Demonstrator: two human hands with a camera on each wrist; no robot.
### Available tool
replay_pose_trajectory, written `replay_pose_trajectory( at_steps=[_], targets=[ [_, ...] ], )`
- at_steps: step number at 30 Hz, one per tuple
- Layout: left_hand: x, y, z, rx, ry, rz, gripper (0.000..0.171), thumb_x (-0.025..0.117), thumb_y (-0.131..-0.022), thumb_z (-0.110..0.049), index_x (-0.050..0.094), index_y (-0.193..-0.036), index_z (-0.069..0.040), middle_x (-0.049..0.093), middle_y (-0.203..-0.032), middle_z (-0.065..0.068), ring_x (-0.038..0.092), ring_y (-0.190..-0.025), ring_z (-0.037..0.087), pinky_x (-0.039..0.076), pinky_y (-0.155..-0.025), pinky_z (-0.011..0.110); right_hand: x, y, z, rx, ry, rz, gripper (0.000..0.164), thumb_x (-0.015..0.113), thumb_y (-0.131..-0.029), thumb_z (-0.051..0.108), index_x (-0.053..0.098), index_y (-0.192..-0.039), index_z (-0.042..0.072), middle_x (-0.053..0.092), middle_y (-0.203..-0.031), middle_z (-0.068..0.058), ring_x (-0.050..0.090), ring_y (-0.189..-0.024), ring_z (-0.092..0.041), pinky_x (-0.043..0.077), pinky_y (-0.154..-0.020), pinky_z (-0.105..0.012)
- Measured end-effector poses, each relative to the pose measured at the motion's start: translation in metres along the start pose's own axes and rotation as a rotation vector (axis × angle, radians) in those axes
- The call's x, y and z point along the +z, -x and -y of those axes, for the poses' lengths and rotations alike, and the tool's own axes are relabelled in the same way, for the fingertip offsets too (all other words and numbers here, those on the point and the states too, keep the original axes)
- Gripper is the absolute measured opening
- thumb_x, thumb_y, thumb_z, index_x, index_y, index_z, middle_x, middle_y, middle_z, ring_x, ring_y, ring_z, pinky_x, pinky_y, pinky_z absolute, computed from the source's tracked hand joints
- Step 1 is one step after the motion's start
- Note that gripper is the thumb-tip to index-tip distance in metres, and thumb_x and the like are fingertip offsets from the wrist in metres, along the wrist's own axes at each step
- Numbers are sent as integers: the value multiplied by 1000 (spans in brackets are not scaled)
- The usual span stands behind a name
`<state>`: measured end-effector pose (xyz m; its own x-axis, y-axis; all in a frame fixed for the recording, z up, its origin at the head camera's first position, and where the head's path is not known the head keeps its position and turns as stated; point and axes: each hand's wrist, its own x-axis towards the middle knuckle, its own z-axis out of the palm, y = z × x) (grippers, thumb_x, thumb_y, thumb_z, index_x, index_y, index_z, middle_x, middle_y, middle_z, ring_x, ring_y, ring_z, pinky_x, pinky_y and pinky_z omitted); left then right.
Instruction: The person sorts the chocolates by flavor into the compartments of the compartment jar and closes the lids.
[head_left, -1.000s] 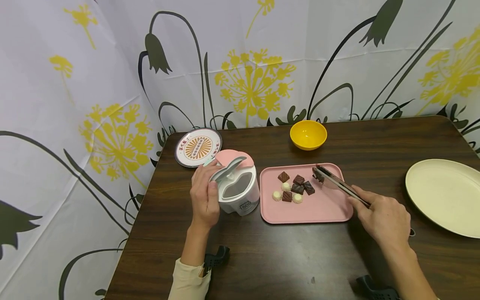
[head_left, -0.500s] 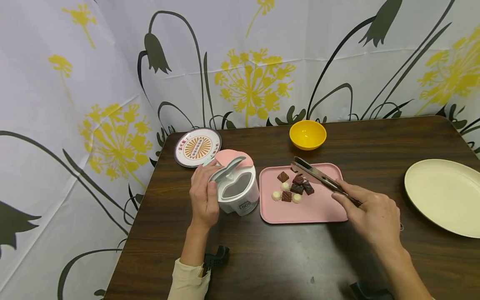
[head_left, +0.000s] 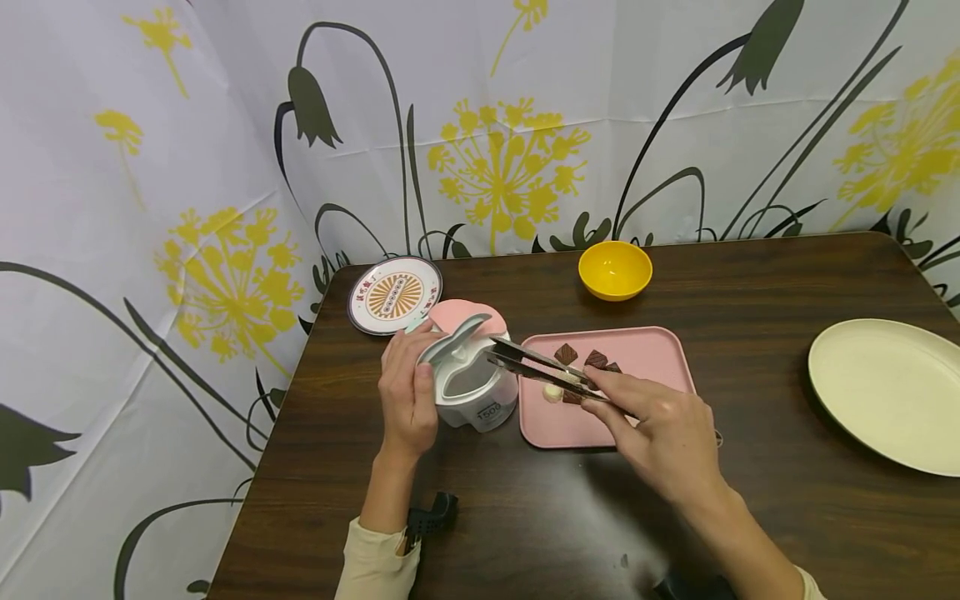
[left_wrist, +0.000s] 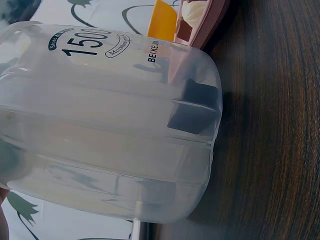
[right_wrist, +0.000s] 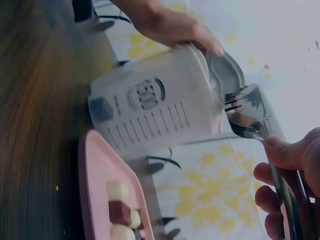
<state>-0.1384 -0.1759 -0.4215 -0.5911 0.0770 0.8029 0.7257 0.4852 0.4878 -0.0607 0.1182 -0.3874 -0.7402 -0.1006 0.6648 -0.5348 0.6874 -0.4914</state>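
The right hand (head_left: 663,429) is reaching across the near side of the pink tray (head_left: 652,358), thumb and fingers closed round a pair of metal tongs (head_left: 543,360). And look where the tips are: right at the open mouth of the jar (head_left: 491,412), over its right edge! Whether a piece sits between them, I can't make out. Over on the left, the left hand (head_left: 407,396) grips the top of the jar, fingers wrapped round its left side beside the raised grey flap (head_left: 453,340). The jar stands on the table (head_left: 757,300), just left of the tray, and through its cloudy wall dark pieces (left_wrist: 192,119) show at the bottom. On the tray, under and around the tongs, lie brown chocolates (head_left: 566,354) and white chocolates (head_left: 552,392), bunched toward the left half, some hidden by the right hand and tongs. Beyond the tray, near the far edge, sits a yellow bowl (head_left: 615,275). A printed plate (head_left: 393,296) lies in the far left corner, just past the jar, while a big cream plate (head_left: 892,396) takes the right side, well apart from both hands. Behind it all hangs a flowered cloth (head_left: 600,75).
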Motion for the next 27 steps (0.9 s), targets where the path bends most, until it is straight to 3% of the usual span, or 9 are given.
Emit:
replay_pose_trajectory(
  at_steps=[5,14,27],
  targets=[
    [1,0,0,5,7,-4,36,38,-91,-15,68,-108,-4,69,-107,10,58,-118,34,21,-109,57,12,-3,8,-62,-48,17,43,83,-75,22,74,-117,19,74,-102,4,72,-85,-14,55,-66,-37],
    [2,0,0,15,18,-13,36,39,-90,-14,68,-107,-2,69,-106,13,58,-117,36,22,-109,57,27,-3,14,-79,-38,9,39,82,-76,23,76,-114,17,74,-105,4,73,-83,-16,53,-59,-39],
    [2,1,2,19,10,-18,35,39,-90,-12,68,-106,-1,69,-105,14,58,-116,38,22,-108,58,26,-8,19,-97,25,31,45,83,-76,24,73,-119,20,73,-106,3,72,-82,-16,52,-55,-35]
  ],
)
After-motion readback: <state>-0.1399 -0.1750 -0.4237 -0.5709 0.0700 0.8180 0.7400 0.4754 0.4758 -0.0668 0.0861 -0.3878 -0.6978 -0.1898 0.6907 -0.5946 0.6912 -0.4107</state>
